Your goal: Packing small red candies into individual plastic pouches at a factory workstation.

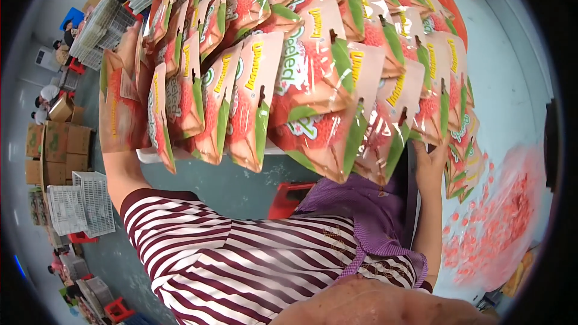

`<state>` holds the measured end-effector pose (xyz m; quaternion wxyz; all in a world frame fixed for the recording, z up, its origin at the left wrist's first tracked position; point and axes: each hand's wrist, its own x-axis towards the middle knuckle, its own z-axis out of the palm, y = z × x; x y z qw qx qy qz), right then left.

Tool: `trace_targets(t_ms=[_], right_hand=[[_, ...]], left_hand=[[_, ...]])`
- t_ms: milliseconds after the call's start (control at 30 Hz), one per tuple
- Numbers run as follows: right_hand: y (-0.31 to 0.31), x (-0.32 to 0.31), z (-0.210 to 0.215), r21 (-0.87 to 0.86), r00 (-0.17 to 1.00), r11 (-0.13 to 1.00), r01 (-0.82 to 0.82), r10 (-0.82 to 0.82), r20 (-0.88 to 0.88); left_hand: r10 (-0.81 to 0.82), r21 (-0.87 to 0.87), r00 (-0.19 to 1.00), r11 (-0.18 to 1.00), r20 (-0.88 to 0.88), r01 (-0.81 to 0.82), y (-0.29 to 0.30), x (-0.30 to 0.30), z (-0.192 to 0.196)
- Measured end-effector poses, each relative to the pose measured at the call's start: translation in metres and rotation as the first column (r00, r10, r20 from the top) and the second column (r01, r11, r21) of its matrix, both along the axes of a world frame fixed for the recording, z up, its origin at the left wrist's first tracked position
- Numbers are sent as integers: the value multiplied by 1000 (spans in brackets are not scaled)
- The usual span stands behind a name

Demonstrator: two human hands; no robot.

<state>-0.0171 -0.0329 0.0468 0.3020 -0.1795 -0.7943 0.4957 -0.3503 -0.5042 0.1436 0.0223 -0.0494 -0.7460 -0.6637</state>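
A large heap of glossy pink candy pouches [313, 60] with red fruit pictures and green leaf shapes fills the upper middle, close to me. My left hand [127, 51] is at the heap's left side. A motion-blurred pouch [123, 108] covers much of that hand, so its grip is hidden. At the lower right edge of the heap, my right hand [428, 155] has its thumb and fingers against the pouches, with the fingertips partly behind them. Beneath the heap's near side shows a strip of white rim [150, 155].
A pale table [500, 96] extends along the right, with loose pouches [466, 162] and a clear bag of small red pieces [494, 216]. A red stool [289, 198] stands below the heap. Crates [81, 204], cartons [57, 150] and several people are at the left.
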Motion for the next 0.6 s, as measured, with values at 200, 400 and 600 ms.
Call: trace_targets(t_ms=[200,400,600], right_hand=[[30,9,-26,-117,982,993,-9,31,185],[41,21,-21,-99,901,994,42,5,433],[35,18,-23,-93,973,989,119,-98,210]], left_hand=[[-12,-65,1000,998,-8,12,8,12,-13],[-65,-152,996,987,-53,56,22,20,-9],[-152,-234,981,965,-122,120,52,15,0]])
